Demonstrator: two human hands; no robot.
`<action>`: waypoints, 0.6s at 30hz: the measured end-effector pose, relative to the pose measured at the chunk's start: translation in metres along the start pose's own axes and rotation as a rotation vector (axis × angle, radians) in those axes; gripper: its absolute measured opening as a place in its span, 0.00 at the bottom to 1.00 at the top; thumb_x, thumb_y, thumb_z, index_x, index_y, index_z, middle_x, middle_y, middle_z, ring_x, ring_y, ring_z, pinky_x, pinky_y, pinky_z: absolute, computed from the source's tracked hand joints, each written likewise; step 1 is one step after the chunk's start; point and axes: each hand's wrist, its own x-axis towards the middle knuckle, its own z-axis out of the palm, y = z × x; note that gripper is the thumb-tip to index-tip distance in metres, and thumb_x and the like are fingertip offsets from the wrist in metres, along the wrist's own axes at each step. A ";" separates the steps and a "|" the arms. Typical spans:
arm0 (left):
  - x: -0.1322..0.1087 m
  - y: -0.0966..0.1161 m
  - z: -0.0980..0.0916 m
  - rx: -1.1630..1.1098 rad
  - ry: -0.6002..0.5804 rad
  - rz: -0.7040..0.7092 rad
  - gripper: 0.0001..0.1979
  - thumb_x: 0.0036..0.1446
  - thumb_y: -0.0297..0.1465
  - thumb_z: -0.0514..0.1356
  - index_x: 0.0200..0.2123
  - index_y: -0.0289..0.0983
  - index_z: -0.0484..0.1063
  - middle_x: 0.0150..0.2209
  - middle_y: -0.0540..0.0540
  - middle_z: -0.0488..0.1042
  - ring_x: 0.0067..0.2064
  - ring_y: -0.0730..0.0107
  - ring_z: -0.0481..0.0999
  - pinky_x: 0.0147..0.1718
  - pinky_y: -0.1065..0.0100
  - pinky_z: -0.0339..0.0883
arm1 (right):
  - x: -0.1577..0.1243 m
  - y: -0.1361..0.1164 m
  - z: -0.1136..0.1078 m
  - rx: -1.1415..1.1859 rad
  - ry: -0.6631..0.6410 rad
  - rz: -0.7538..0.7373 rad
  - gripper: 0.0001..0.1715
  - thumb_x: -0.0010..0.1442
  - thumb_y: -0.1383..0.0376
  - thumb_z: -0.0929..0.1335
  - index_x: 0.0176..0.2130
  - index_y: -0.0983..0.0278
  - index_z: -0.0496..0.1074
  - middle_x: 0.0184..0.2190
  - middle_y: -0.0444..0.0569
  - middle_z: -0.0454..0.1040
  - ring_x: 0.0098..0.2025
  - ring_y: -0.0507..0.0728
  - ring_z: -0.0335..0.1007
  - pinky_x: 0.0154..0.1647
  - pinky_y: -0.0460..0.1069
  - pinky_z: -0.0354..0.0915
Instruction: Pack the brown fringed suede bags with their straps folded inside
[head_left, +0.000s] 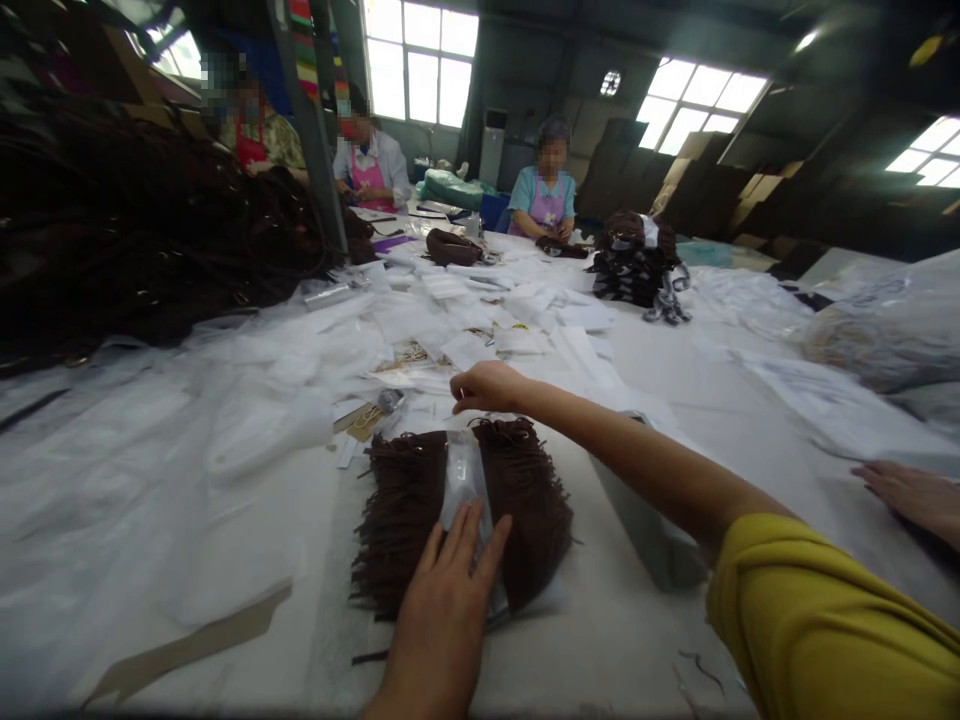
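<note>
While my left hand, fingers spread and grasping nothing, seemingly steadies the fringed dark-brown fabric bundle, my right hand curls beyond — grip unclear — so next calls for steady pressure.

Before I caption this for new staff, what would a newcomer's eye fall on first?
Probably the dark brown fringed bundle at lower centre, with a pale band across its middle and the left hand resting on it. Next, the yellow sleeve at lower right, its arm leading to the right hand near the bundle's far edge. Then the big dark heap at upper left.
</note>
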 end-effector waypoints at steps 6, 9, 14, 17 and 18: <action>-0.001 0.002 -0.004 -0.074 0.070 -0.007 0.34 0.58 0.18 0.51 0.67 0.41 0.55 0.66 0.35 0.59 0.66 0.52 0.62 0.57 0.50 0.66 | -0.079 -0.029 0.029 0.374 0.128 -0.262 0.13 0.63 0.67 0.67 0.46 0.58 0.78 0.43 0.47 0.80 0.43 0.54 0.75 0.47 0.47 0.66; -0.006 0.000 -0.009 -0.185 0.164 -0.031 0.29 0.62 0.23 0.53 0.65 0.40 0.58 0.68 0.37 0.56 0.68 0.53 0.57 0.60 0.52 0.63 | -0.108 -0.041 0.044 0.371 0.357 -0.142 0.15 0.63 0.69 0.66 0.48 0.62 0.77 0.46 0.52 0.79 0.48 0.56 0.74 0.52 0.50 0.66; -0.007 -0.015 -0.022 -0.316 0.279 -0.202 0.25 0.65 0.34 0.55 0.63 0.36 0.60 0.62 0.38 0.67 0.63 0.58 0.66 0.59 0.56 0.64 | -0.147 -0.069 0.057 0.407 0.601 0.252 0.11 0.63 0.67 0.68 0.44 0.60 0.78 0.43 0.49 0.81 0.45 0.57 0.77 0.50 0.50 0.68; 0.007 -0.026 -0.031 -0.368 0.215 -0.316 0.20 0.66 0.34 0.54 0.59 0.36 0.67 0.56 0.39 0.74 0.56 0.57 0.74 0.55 0.56 0.68 | -0.162 -0.084 0.067 0.492 0.509 0.351 0.14 0.62 0.65 0.69 0.48 0.61 0.76 0.39 0.48 0.81 0.40 0.56 0.78 0.44 0.49 0.70; 0.013 -0.029 -0.034 -0.374 0.165 -0.352 0.19 0.66 0.34 0.54 0.58 0.37 0.69 0.53 0.40 0.76 0.53 0.56 0.76 0.53 0.56 0.70 | -0.164 -0.087 0.069 0.514 0.468 0.359 0.16 0.61 0.65 0.70 0.50 0.62 0.75 0.38 0.47 0.82 0.38 0.56 0.78 0.42 0.49 0.70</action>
